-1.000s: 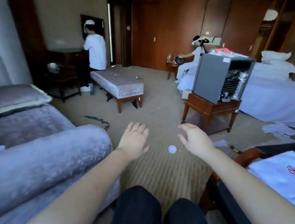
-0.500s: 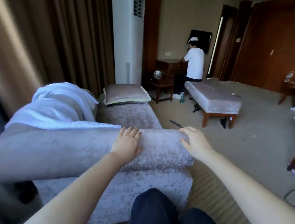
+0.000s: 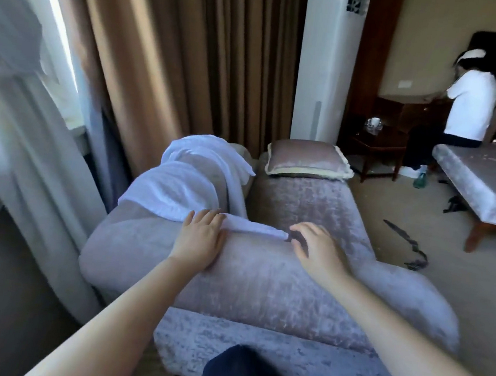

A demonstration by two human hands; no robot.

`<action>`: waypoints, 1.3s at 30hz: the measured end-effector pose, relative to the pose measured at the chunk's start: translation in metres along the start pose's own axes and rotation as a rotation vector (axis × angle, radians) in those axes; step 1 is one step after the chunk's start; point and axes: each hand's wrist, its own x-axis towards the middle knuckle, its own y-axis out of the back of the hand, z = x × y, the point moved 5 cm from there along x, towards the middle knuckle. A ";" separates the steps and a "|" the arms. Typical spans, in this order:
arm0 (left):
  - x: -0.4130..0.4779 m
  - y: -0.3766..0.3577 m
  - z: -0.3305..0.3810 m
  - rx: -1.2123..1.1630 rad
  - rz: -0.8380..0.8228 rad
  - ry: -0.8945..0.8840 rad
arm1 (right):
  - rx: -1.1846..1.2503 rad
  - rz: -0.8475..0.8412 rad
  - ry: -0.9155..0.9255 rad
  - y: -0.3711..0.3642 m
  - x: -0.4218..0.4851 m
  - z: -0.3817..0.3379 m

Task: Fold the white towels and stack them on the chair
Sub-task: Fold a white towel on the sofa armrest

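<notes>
A white towel (image 3: 185,180) lies draped over the back and rolled arm of a grey velvet chaise (image 3: 260,282), one corner stretching right along the arm. My left hand (image 3: 201,238) rests flat on the arm with its fingertips on the towel's lower edge. My right hand (image 3: 317,248) hovers with spread fingers just right of the towel's corner tip, touching or nearly touching it. Neither hand grips anything.
A grey cushion (image 3: 308,160) lies at the chaise's far end. Brown curtains (image 3: 178,56) and a white sheer hang on the left. A person in a white shirt (image 3: 469,101) stands by a dark desk. An upholstered bench (image 3: 485,181) stands right; a dark strap (image 3: 407,246) lies on the carpet.
The view has swung left from the room toward the chaise. Both hands have moved onto the chaise arm and up to the towel's edge.
</notes>
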 end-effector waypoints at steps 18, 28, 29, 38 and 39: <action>0.152 -0.010 -0.120 0.157 -0.131 0.047 | 0.262 -0.030 -0.089 -0.124 0.200 -0.082; 0.161 -0.032 -0.146 0.168 0.015 0.163 | 0.254 -0.283 -0.107 -0.185 0.222 -0.080; 0.161 -0.032 -0.146 0.179 0.024 0.155 | 0.245 -0.294 -0.109 -0.188 0.222 -0.078; 0.155 -0.030 -0.140 0.203 0.035 0.116 | 0.540 -0.070 -0.092 -0.156 0.221 -0.080; 0.155 -0.029 -0.139 0.185 0.023 0.112 | 0.564 -0.061 -0.055 -0.151 0.218 -0.084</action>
